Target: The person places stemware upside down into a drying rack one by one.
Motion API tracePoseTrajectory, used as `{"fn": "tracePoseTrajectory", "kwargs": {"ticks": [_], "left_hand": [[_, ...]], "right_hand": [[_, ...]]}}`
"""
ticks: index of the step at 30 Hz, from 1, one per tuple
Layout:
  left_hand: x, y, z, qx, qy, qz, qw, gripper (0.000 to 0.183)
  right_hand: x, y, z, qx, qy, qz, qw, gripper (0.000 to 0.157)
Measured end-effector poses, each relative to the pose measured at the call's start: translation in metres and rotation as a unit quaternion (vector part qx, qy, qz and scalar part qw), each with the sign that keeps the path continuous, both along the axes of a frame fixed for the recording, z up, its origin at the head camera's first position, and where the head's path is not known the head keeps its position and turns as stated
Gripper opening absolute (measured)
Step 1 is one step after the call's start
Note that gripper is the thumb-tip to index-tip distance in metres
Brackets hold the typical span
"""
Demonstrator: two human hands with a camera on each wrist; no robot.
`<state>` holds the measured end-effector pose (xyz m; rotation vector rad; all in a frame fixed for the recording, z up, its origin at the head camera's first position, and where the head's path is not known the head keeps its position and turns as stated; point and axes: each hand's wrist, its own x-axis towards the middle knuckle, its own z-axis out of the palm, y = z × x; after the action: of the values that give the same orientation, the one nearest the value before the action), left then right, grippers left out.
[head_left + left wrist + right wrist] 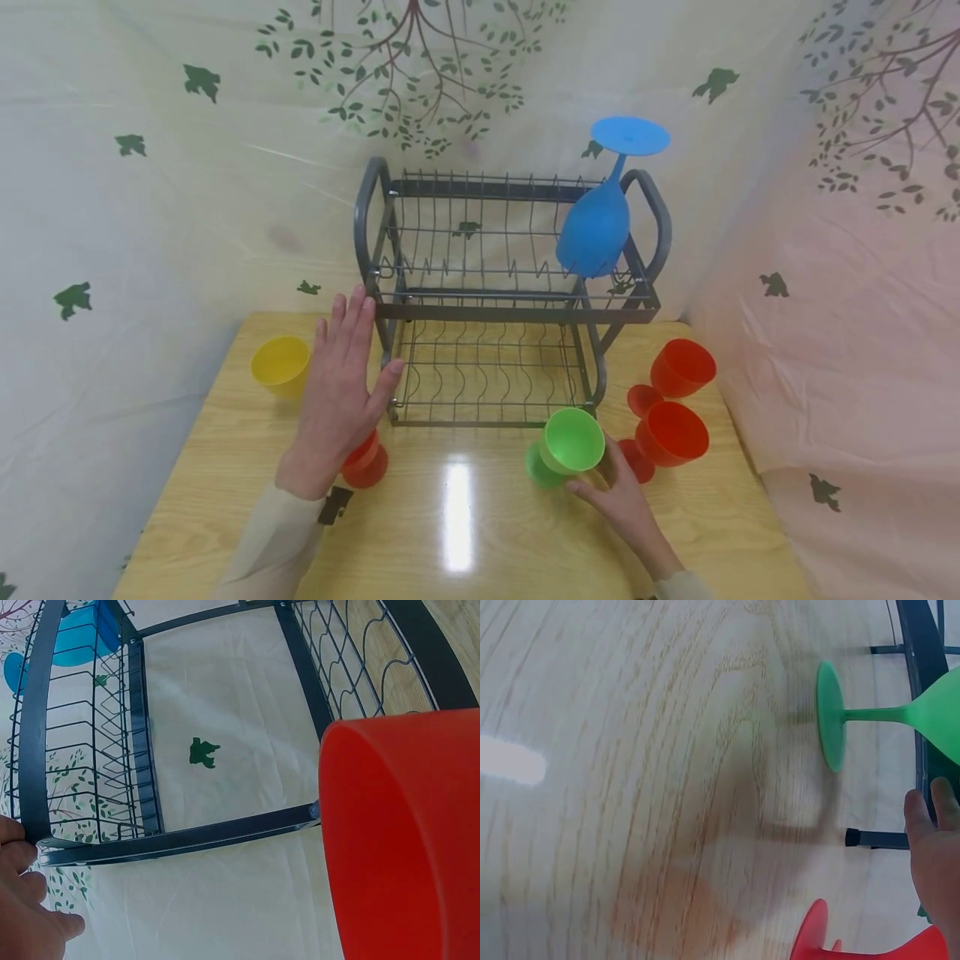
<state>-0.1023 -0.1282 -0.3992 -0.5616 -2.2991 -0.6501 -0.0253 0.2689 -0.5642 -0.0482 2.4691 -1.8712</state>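
Observation:
My left hand, fingers straight, rests at the left front corner of a dark two-tier dish rack. A green goblet stands upright on the table before the rack's right front. Close at the goblet's right side is my right hand, thumb and fingers spread by the bowl. In the right wrist view, the fingertips sit just beside the green bowl. A blue goblet leans upside down on the upper tier. Partly hidden under my left wrist stands a red goblet.
Two more red goblets, a rear one and a nearer one, stand right of the green goblet. A yellow cup stands left of the rack. Patterned sheeting hangs behind and beside the wooden table.

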Motion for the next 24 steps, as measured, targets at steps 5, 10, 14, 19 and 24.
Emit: {"fn": "tracePoseTrajectory", "kwargs": {"ticks": [5,10,14,19,24], "left_hand": [[0.0002,-0.0001,-0.0001,0.000,0.000,0.000,1.0000,0.077],[0.0009,-0.0001,-0.0009,0.001,-0.002,0.002,1.0000,0.078],[0.0015,-0.0006,-0.0014,-0.001,-0.002,0.001,1.0000,0.077],[0.0009,-0.0003,-0.0018,0.002,0.003,0.000,1.0000,0.077],[0.0006,0.0000,-0.0013,0.006,0.001,0.000,1.0000,0.077]], "right_hand": [[-0.0013,-0.0016,-0.0041,-0.018,0.007,0.002,1.000,0.090],[-0.0020,-0.0034,-0.0053,-0.021,0.005,0.002,1.000,0.088],[-0.0020,-0.0051,-0.0050,-0.018,0.006,0.001,1.000,0.086],[-0.0024,-0.0055,-0.0035,-0.017,0.008,0.002,1.000,0.086],[-0.0032,-0.0059,0.0026,-0.005,0.016,-0.008,1.000,0.085]]}}
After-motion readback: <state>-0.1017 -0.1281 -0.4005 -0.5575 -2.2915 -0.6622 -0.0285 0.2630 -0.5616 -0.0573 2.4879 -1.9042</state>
